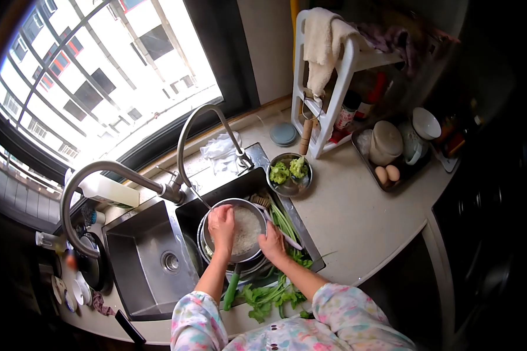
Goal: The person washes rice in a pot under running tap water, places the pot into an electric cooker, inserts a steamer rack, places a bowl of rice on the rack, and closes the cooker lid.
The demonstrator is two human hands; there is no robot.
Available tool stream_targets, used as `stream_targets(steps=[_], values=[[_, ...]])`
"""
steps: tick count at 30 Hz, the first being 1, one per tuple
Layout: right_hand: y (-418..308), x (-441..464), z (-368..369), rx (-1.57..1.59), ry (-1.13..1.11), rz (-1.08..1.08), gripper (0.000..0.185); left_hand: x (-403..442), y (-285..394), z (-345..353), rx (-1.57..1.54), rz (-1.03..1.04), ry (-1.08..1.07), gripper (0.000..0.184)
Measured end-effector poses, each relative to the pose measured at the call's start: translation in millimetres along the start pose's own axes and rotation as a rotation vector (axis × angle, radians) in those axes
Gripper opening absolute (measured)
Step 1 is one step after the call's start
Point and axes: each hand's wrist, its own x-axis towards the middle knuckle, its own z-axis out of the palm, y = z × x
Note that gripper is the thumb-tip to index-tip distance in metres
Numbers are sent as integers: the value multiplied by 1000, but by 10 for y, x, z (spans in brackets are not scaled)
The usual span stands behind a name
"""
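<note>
A round metal pot (255, 253) with white rice (247, 229) in it rests over the right sink basin, on top of other round vessels. My left hand (221, 227) is over the pot's left side, near the tip of the thin curved faucet (184, 137). Its fingers are curled together, and what they hold, if anything, is hidden. My right hand (271, 241) grips the pot's right rim, thumb toward the inside. Leafy green celery (269, 298) lies below and right of the pot, with stalks in the basin. A green handle (231, 289) sticks out beneath the pot.
The left basin (143, 251) has a larger faucet (108, 167) above it. A small metal bowl (290, 186) with broccoli pieces sits right of the sink. Farther right are a white rack (339, 76) and a dark tray (386, 181) holding eggs and cups.
</note>
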Motion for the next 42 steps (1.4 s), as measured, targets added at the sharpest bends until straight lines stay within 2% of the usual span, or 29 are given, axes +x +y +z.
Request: stream_targets(steps=[2,3,6,7,10,14,16,18,20,21,22,24,25,28,29,32,33,36,38,40,41,42], values=[[11,-5,19,14,41,-38,42,-124,-77,-78,289,185,23,22],[12,5,28,21,62,-60,42,-180,-137,-35,266,28,18,25],[7,6,28,21,19,17,45,-334,-200,168,264,-194,61,27],[3,-5,15,21,15,33,45,-353,-251,239,206,-193,44,28],[10,28,-32,26,18,46,44,-427,-217,319,-109,-324,-197,30],[34,37,-71,43,27,6,42,-335,122,199,239,298,-258,29],[25,57,-91,46,8,13,42,-46,253,142,347,660,-176,28],[-7,56,-131,41,-21,52,41,177,127,93,463,666,-359,19],[-24,73,-159,7,-50,88,41,184,53,12,576,648,-425,12],[-3,75,-131,-5,-52,104,41,138,-127,18,542,577,-382,12],[-15,77,-112,-14,-55,120,41,34,-124,-19,481,473,-312,10],[-60,90,-130,-30,-97,162,40,-180,-112,9,515,117,-244,14],[-74,85,-148,-40,-110,161,41,-218,-87,9,472,-154,-321,28],[-38,70,-157,-57,-124,135,41,-334,41,64,372,-317,-302,45],[-21,63,-160,-62,-128,119,41,-335,85,48,315,-354,-418,59],[-38,56,-166,-87,-124,66,38,-490,288,43,426,40,-509,64],[-38,49,-163,-91,-104,40,38,-499,302,63,457,82,-589,73],[-66,54,-213,-29,-135,59,41,-479,231,52,691,228,-614,73],[-16,67,-201,-27,-126,29,42,-377,197,15,651,232,-519,56],[-28,53,-192,-31,-134,28,42,-288,17,10,544,148,-415,45],[-50,63,-201,-38,-142,42,42,-248,-70,11,502,81,-379,41],[-60,66,-211,-45,-149,59,42,-212,-65,-19,457,-4,-411,45]])
